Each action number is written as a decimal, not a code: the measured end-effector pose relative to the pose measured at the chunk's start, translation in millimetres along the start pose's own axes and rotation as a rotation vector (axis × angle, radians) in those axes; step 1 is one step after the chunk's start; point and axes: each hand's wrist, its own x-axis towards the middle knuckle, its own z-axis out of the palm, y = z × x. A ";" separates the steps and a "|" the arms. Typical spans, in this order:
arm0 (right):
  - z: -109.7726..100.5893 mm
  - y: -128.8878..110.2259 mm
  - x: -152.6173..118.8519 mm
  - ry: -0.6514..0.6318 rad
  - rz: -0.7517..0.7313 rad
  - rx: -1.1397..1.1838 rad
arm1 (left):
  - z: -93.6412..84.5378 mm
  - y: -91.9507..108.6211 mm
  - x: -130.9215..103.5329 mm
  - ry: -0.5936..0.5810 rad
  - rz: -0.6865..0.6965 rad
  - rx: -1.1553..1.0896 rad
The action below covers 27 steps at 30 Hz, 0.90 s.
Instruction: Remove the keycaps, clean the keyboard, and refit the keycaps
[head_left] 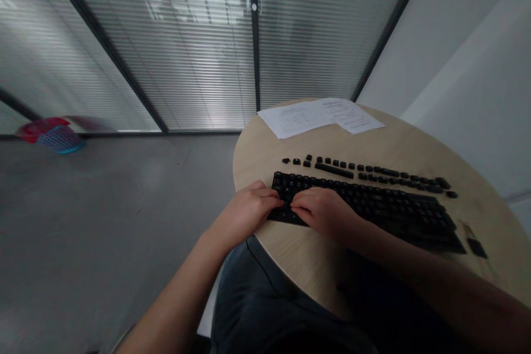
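Note:
A black computer keyboard [385,203] lies on the round wooden table, with its lower middle part hidden behind my right forearm. My left hand [255,204] is at the keyboard's left end, fingers drawn together over its corner and touching it. Close beside it, my right hand [321,207] is over the keys with its fingertips pinched together; whatever may be between them is too small to make out. Above the keyboard, loose black keycaps [352,166] are laid out in two rough rows, among them a long space bar [334,170].
Printed papers [309,117] lie at the table's far edge. A small tool with a dark handle [476,246] rests right of the keyboard. A cable [263,268] hangs over the near edge. On the floor at left stands a blue and red basket [61,137]. Glass panels with blinds [199,77] rise behind.

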 end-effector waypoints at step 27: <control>4.5 2.2 -7.5 0.065 -0.039 -0.013 | 23.9 13.9 -12.3 0.220 -0.018 0.217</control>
